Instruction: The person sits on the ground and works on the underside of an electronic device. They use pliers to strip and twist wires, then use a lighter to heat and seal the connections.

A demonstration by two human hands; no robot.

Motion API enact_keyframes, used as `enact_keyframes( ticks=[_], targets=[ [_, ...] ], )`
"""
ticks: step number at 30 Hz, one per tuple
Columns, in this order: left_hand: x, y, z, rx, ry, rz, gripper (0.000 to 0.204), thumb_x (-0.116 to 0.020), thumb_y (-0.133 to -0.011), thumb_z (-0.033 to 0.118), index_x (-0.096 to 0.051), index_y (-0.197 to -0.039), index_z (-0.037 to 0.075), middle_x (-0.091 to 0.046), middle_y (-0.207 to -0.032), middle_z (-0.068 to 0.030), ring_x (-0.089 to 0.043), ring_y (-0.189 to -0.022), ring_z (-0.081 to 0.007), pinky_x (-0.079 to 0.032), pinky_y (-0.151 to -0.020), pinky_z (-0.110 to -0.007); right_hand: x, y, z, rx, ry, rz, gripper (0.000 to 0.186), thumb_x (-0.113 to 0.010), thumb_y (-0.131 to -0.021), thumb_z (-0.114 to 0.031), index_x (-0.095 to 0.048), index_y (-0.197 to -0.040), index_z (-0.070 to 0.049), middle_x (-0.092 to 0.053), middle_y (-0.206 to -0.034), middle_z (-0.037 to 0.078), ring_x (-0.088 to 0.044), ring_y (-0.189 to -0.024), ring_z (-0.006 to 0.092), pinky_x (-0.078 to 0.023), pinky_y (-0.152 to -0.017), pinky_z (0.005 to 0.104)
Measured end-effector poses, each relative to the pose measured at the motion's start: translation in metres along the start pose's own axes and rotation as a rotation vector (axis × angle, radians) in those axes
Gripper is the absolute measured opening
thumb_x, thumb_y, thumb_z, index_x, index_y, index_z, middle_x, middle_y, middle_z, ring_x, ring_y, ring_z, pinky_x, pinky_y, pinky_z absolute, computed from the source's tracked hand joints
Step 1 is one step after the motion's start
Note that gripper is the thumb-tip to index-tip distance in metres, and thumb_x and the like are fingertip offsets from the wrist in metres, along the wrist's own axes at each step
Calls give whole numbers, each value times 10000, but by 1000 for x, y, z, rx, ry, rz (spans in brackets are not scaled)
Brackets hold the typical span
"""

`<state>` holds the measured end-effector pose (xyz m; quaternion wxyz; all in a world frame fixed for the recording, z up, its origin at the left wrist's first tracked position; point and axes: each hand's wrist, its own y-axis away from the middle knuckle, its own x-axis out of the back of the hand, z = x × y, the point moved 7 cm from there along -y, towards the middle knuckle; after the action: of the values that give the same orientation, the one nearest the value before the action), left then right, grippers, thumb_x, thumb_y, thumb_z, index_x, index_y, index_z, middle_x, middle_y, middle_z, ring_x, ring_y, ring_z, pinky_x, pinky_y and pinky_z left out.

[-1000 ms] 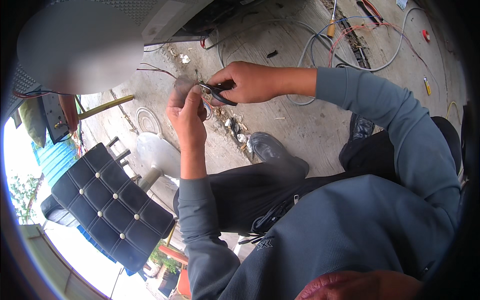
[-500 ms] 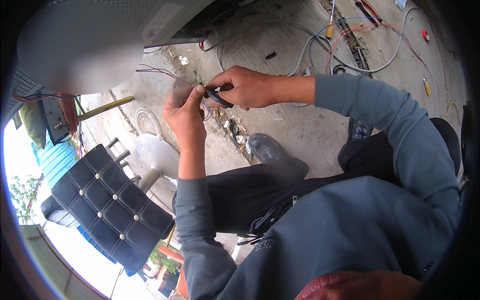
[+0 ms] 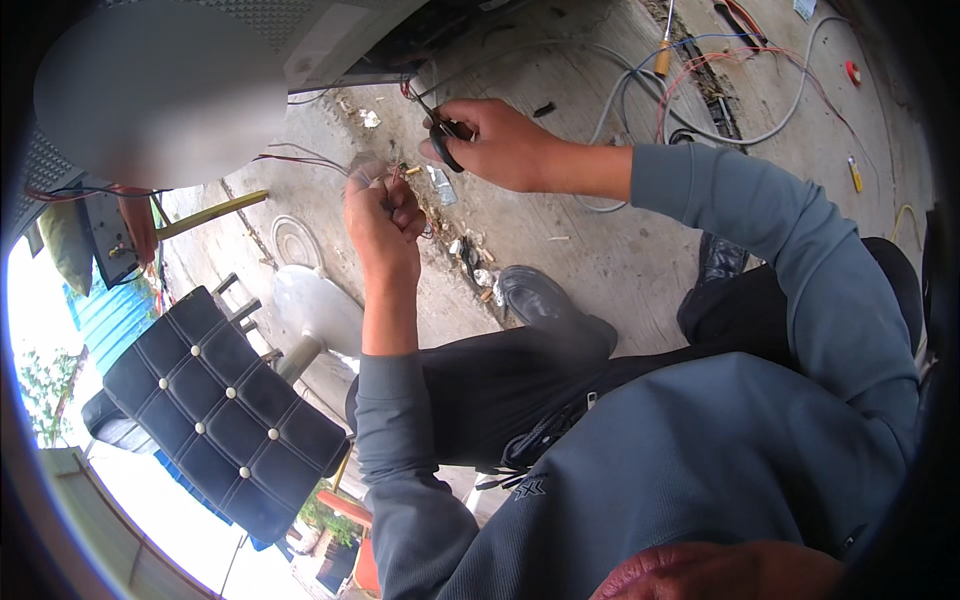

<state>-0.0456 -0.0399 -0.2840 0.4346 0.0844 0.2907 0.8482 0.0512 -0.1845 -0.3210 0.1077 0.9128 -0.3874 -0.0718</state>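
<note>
My left hand (image 3: 383,228) is closed on thin reddish and dark wires (image 3: 300,157), which run off to the left from its fingertips. Part of the fingertips is smeared by motion. Up and to the right of it, my right hand (image 3: 490,145) grips black-handled scissors (image 3: 447,150). The blades point up and away, apart from the wires in my left hand. Just beyond the blade tips, short red wires (image 3: 405,87) hang at the lower edge of a metal cabinet (image 3: 345,35).
Loops of grey cable (image 3: 600,120) lie on the concrete floor at the far right, near a yellow-handled screwdriver (image 3: 662,62) and a red tape roll (image 3: 852,72). A black tufted chair (image 3: 215,410) stands at the left. Scraps (image 3: 483,277) litter a crack near my shoe.
My right hand with the scissors has moved up and away from my left hand. The left hand has turned slightly, with its fingers curled around the wires.
</note>
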Motion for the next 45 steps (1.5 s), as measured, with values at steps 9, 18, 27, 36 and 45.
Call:
enact_keyframes(
  ticks=[9, 18, 27, 36, 45],
  targets=[
    [0, -1, 1, -121, -296, -48, 190, -480, -998, 131, -635, -937, 40, -484, -680, 35, -374, -537, -41, -287, -462, -213, -18, 12, -9, 204, 355, -179, 412, -636, -819, -336, -687, -1138, -80, -700, -841, 164, -673, -800, 358, -513, -732, 455],
    [-2, 0, 7, -199, -550, -111, 230, -500, -1000, 142, -659, -888, 20, -484, -632, 46, -398, -531, -35, -301, -481, -213, -19, 14, -17, 257, 245, -302, 421, -635, -832, -290, -683, -1192, -77, -704, -853, 175, -671, -783, 332, -508, -727, 414],
    [-1, 1, 6, -128, -445, -119, 219, -493, -983, 129, -656, -880, 25, -464, -635, 58, -376, -514, -26, -287, -456, -211, -20, 15, -20, 266, 116, -354, 383, -635, -866, -266, -680, -1190, -66, -705, -886, 173, -663, -781, 281, -501, -729, 377],
    [-2, 1, 8, -77, -359, -135, 212, -491, -979, 135, -648, -900, 16, -446, -634, 48, -351, -506, -34, -274, -449, -209, -18, 17, -29, 209, 124, -401, 323, -631, -884, -264, -691, -1125, -57, -702, -872, 168, -657, -777, 283, -491, -726, 388],
    [2, 0, 7, -151, -259, 6, 177, -555, -968, 133, -683, -927, 17, -491, -640, 50, -389, -509, -35, -316, -454, -203, -20, 13, -22, 286, 242, -278, 280, -646, -866, -219, -688, -1079, -43, -680, -817, 203, -645, -747, 369, -489, -704, 440]
  ],
)
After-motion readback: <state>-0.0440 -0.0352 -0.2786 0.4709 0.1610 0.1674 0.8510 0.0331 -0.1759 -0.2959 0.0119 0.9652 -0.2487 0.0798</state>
